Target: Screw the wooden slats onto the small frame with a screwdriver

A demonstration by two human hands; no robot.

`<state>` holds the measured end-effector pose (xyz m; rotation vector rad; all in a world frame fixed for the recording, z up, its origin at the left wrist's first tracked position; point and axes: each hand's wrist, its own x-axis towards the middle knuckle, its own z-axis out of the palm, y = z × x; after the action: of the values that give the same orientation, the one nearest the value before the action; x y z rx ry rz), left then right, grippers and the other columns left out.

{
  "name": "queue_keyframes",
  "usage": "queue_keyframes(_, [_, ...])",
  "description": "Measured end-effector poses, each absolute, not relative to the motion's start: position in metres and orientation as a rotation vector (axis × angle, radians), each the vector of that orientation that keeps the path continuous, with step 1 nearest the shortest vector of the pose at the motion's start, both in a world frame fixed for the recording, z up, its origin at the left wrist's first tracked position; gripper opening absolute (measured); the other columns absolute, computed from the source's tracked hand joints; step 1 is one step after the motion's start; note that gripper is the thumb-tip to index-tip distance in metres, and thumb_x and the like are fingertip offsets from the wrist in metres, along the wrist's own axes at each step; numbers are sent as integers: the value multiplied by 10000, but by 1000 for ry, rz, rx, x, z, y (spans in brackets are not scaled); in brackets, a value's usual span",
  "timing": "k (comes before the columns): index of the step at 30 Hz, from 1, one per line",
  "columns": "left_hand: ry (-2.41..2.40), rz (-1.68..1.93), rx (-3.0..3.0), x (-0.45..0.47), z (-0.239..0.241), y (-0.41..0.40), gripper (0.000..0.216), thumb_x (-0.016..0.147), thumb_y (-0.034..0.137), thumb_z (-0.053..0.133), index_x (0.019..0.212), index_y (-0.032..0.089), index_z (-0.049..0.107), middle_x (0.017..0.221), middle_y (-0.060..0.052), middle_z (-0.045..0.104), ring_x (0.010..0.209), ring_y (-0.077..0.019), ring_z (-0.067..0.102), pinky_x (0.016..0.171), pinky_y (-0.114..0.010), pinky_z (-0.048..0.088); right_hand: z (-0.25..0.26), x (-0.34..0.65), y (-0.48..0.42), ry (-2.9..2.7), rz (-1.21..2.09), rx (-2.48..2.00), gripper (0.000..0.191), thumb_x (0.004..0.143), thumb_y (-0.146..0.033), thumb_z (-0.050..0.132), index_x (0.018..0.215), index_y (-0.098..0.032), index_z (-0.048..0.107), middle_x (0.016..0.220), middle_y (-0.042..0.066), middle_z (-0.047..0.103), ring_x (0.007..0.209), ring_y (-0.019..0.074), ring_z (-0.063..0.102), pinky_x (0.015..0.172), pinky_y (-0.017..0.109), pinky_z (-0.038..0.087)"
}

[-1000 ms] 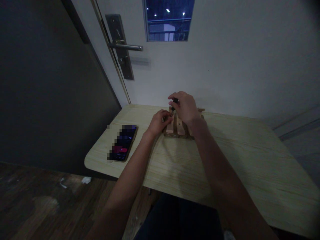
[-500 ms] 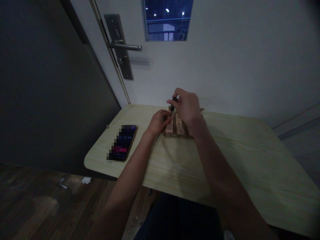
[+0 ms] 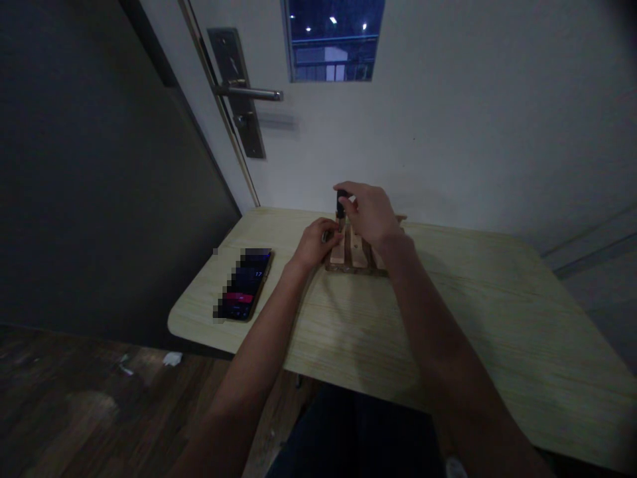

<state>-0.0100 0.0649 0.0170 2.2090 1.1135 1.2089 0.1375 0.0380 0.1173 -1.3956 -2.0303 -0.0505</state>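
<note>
My right hand [image 3: 367,209] pinches a black-handled screwdriver [image 3: 341,204] upright over a brown slatted wooden block [image 3: 359,253] near the pale table [image 3: 358,345]'s far edge; left hand [image 3: 314,242] grip unclear. A black phone [image 3: 247,284] reads "17".

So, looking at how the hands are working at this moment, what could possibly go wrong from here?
The right hand holds the black-handled tool upright, its lower end close to fingers of the left hand; a slip might hurt them.
The light is dim, so misplacing the tool's end seems possible.
The left forearm lies close to the phone and could nudge it.
</note>
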Motion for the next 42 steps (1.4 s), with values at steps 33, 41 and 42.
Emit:
queue_keyframes(33, [1108, 1204, 2203, -9, 19, 63, 85, 862, 173, 674, 942, 156, 700, 998, -68, 690, 924, -176, 648, 877, -317, 525, 99, 135, 52, -1926, 13, -1250, 426, 897, -74, 354, 1160, -144, 682, 1178, 163, 639, 1042, 220, 631, 952, 370, 488])
queue_keyframes(41, [1102, 1217, 2187, -9, 18, 62, 95, 860, 182, 676, 950, 157, 697, 1015, -73, 691, 942, -186, 651, 888, -333, 533, 117, 133, 38, -1952, 172, -1228, 234, 865, -100, 577, 1011, -232, 704, 972, 44, 743, 815, 188, 683, 787, 322, 503])
queue_keyframes(42, [1107, 1216, 2183, -9, 18, 62, 100, 862, 186, 676, 956, 160, 697, 1022, -74, 691, 945, -187, 653, 888, -336, 536, 117, 134, 38, -1913, 149, -1258, 172, 850, -113, 628, 952, -228, 704, 922, 34, 742, 786, 184, 679, 765, 315, 495])
